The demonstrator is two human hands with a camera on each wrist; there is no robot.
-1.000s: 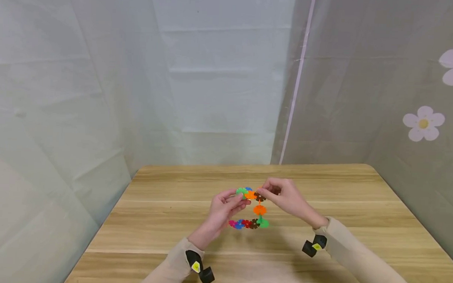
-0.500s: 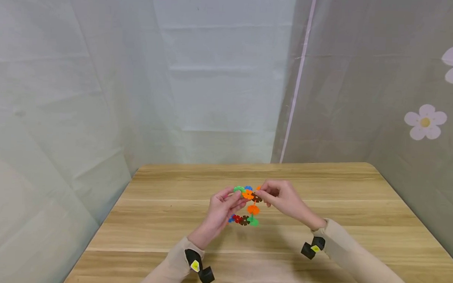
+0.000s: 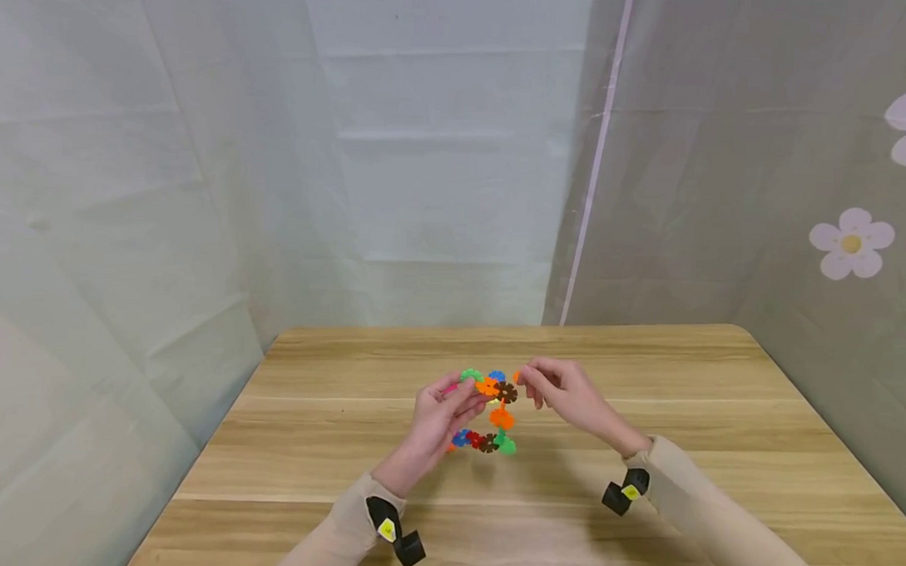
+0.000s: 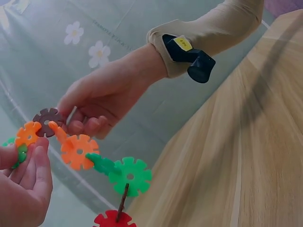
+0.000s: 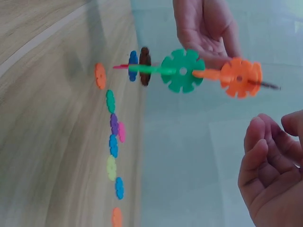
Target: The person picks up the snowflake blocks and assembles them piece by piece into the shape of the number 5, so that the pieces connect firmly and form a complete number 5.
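A chain of slotted plastic snowflake discs hangs from my left hand [image 3: 436,420], which pinches it near a green disc [image 4: 19,153] and an orange disc [image 4: 28,134]. At the chain's upper end is a brown disc [image 3: 506,392]; from there it bends down through another orange disc [image 4: 80,152] to a green disc [image 4: 130,176] and a red disc [image 4: 115,220]. My right hand [image 3: 569,395] is just right of the brown disc, apart from it. In the right wrist view its fingers [image 5: 258,156] are loosely curled, with nothing visible between them.
Several loose discs lie in a row on the wooden table, among them a purple disc [image 5: 114,124], a yellow disc [image 5: 111,168] and a blue disc [image 5: 119,187]. Behind the table [image 3: 645,356] hangs a pale curtain [image 3: 457,166].
My right hand has let go of the brown disc, and a gap now shows between them. The left hand has shifted slightly left, taking the chain along.
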